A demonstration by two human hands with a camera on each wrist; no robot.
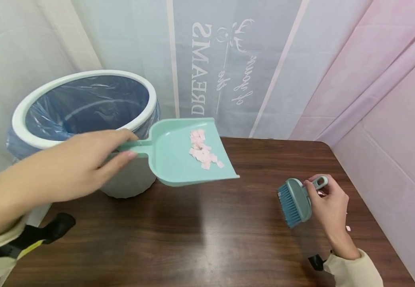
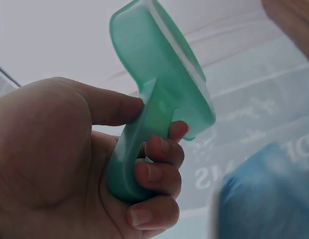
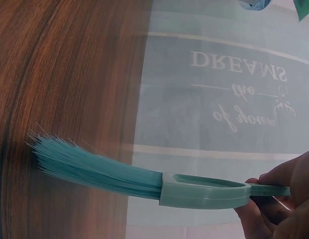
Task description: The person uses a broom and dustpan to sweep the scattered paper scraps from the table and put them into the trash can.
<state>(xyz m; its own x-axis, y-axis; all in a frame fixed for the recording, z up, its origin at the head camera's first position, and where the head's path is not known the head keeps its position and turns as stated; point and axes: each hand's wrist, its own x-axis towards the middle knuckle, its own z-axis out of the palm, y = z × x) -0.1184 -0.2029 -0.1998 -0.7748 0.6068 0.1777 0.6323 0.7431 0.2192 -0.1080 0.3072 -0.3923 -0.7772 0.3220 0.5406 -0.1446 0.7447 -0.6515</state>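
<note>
My left hand (image 1: 85, 165) grips the handle of a mint-green dustpan (image 1: 171, 159), held up above the table beside the bin. Small pale pink paper scraps (image 1: 201, 148) lie in the pan toward its front lip. In the left wrist view, fingers curl round the dustpan's handle (image 2: 139, 144) with the thumb along its side. Over at the right of the table, my right hand (image 1: 331, 203) pinches the handle of a small green brush (image 1: 298, 199). Its teal bristles (image 3: 94, 167) point down at the wood in the right wrist view.
A white bin (image 1: 150, 91) lined with a blue plastic bag stands at the left, its mouth partly behind my left hand. A few pink scraps (image 1: 348, 228) lie on the dark wooden table (image 1: 250, 247) near my right hand. Printed curtains (image 1: 272, 59) hang behind and at the right.
</note>
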